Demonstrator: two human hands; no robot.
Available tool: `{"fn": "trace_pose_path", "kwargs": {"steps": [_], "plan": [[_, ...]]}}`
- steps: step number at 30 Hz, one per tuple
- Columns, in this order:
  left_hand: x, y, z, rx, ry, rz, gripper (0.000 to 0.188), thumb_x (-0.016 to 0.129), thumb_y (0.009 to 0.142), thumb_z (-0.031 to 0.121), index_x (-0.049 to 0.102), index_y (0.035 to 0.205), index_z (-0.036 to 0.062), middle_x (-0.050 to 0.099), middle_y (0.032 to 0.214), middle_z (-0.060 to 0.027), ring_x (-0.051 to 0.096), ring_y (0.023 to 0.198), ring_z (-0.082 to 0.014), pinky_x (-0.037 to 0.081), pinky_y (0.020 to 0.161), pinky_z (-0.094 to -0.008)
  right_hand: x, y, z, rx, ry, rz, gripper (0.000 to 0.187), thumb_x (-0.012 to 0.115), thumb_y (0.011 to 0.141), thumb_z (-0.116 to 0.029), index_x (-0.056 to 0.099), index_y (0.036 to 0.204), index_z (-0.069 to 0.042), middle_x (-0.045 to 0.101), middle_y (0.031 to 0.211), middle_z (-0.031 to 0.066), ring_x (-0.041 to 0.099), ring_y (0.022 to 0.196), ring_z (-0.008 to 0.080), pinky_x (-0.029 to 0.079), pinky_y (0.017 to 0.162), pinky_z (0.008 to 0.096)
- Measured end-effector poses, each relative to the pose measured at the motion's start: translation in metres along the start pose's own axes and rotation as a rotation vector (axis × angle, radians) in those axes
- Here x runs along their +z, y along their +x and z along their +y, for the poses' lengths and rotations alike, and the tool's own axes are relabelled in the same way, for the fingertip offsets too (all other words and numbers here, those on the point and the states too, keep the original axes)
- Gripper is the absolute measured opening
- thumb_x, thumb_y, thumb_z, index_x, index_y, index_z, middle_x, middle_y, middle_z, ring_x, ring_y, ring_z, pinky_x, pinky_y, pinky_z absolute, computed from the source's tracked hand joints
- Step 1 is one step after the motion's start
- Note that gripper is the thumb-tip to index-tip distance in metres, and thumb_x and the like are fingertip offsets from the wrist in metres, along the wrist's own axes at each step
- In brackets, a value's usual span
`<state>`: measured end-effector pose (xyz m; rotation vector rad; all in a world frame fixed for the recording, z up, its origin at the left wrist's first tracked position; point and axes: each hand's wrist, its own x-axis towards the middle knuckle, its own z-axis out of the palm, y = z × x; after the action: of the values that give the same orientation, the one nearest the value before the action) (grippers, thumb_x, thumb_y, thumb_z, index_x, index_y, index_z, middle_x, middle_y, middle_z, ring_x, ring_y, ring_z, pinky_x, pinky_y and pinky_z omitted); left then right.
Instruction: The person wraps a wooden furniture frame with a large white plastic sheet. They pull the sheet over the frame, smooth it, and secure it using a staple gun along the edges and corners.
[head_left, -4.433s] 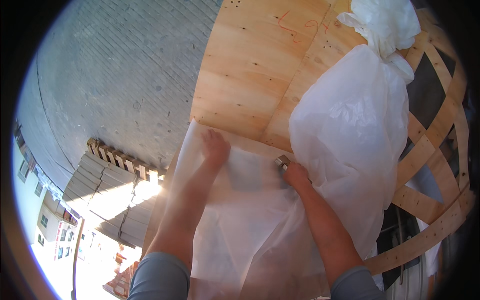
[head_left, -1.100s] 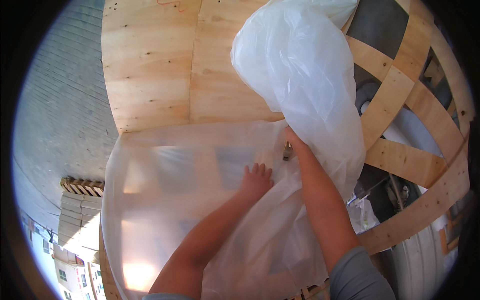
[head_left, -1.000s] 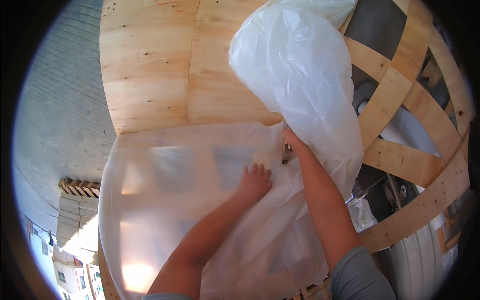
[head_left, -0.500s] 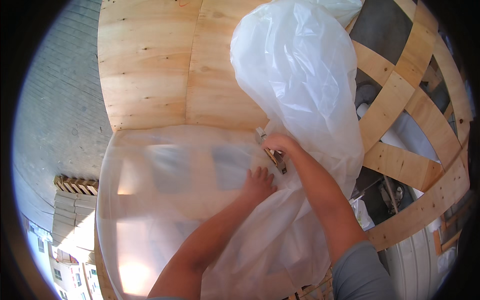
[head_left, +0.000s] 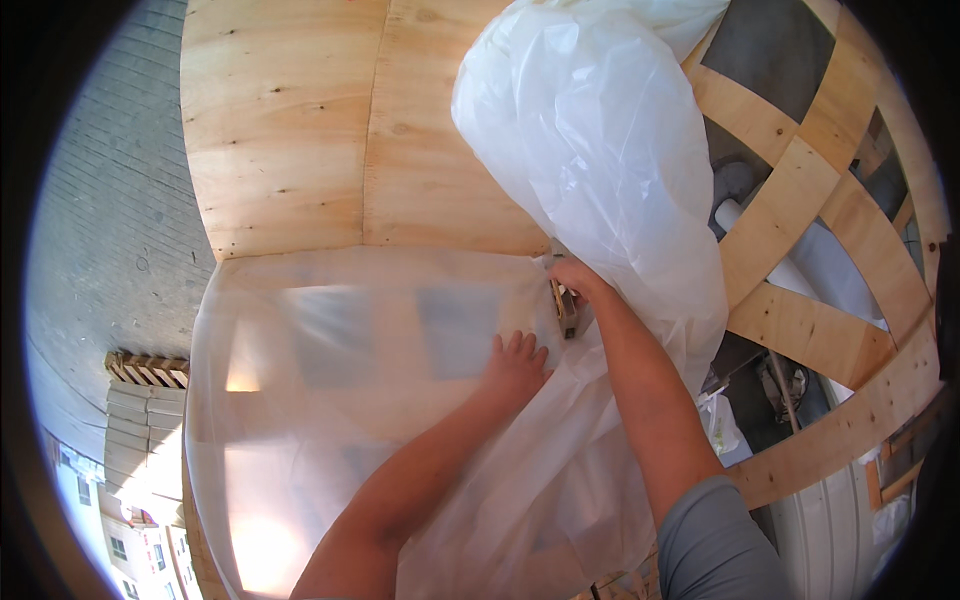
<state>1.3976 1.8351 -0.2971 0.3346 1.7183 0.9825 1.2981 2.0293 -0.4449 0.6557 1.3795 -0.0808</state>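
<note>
The right arm wears 1 short grey sleeve.

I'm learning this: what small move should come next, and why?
Perhaps press the metal hand tool onto the translucent sheet: the right hand holds it near the sheet's upper edge, and the left hand rests spread on the sheet close by.

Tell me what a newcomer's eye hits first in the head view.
First, the bulging mass of white plastic at upper centre-right, beside the bare plywood panel. Below it, near the middle, the right hand grips a metal tool, while the left hand lies spread on the translucent sheet. Then the crossed wooden strips, an open lattice along the right side.
</note>
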Motion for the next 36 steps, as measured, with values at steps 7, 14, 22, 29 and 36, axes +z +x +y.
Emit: {"fn": "trace_pose_path", "kwargs": {"steps": [7,14,22,29,36], "plan": [[0.005,0.001,-0.005,0.033,0.052,0.022,0.040,0.050,0.090,0.018,0.051,0.130,0.0111,0.044,0.137,-0.0136,0.037,0.133,-0.0323,0.032,0.104,-0.0584,0.000,0.007,-0.009,0.045,-0.019,-0.052,0.034,0.060,0.080,-0.024,0.062,0.105,-0.001,0.065,0.097,0.0173,0.066,0.085,0.0307,0.055,0.064,0.0509],[0.004,-0.005,0.002,0.061,0.088,-0.025,0.047,0.041,0.098,0.039,0.050,0.134,0.0103,0.042,0.143,-0.0142,0.035,0.136,-0.0327,0.026,0.106,-0.0586,-0.014,0.025,-0.007,-0.033,-0.050,0.251,0.035,0.060,0.080,-0.026,0.062,0.104,0.000,0.065,0.096,0.0171,0.066,0.084,0.0303,0.054,0.066,0.0481],[-0.009,-0.011,0.016,0.038,0.007,-0.076,0.046,0.047,0.093,0.022,0.045,0.137,0.0074,0.041,0.144,-0.0151,0.035,0.136,-0.0340,0.029,0.106,-0.0563,-0.002,0.037,0.007,-0.093,-0.044,0.375,0.036,0.061,0.080,-0.028,0.063,0.102,0.000,0.065,0.096,0.0168,0.066,0.082,0.0298,0.054,0.069,0.0448],[0.001,-0.019,0.024,0.075,0.139,-0.053,0.053,0.042,0.096,0.031,0.041,0.141,0.0027,0.039,0.147,-0.0158,0.034,0.138,-0.0334,0.025,0.106,-0.0561,0.030,0.035,0.002,-0.290,-0.168,0.698,0.037,0.062,0.079,-0.029,0.063,0.101,0.001,0.066,0.095,0.0165,0.066,0.081,0.0294,0.053,0.072,0.0420],[0.000,-0.020,0.033,0.039,0.093,-0.031,0.052,0.045,0.094,0.030,0.044,0.138,0.0029,0.041,0.145,-0.0179,0.036,0.135,-0.0353,0.026,0.104,-0.0580,0.025,-0.039,-0.094,-0.369,-0.209,0.004,0.043,0.059,0.082,-0.042,0.066,0.082,0.001,0.064,0.073,0.0140,0.060,0.067,0.0257,0.046,0.062,0.0416]]}}
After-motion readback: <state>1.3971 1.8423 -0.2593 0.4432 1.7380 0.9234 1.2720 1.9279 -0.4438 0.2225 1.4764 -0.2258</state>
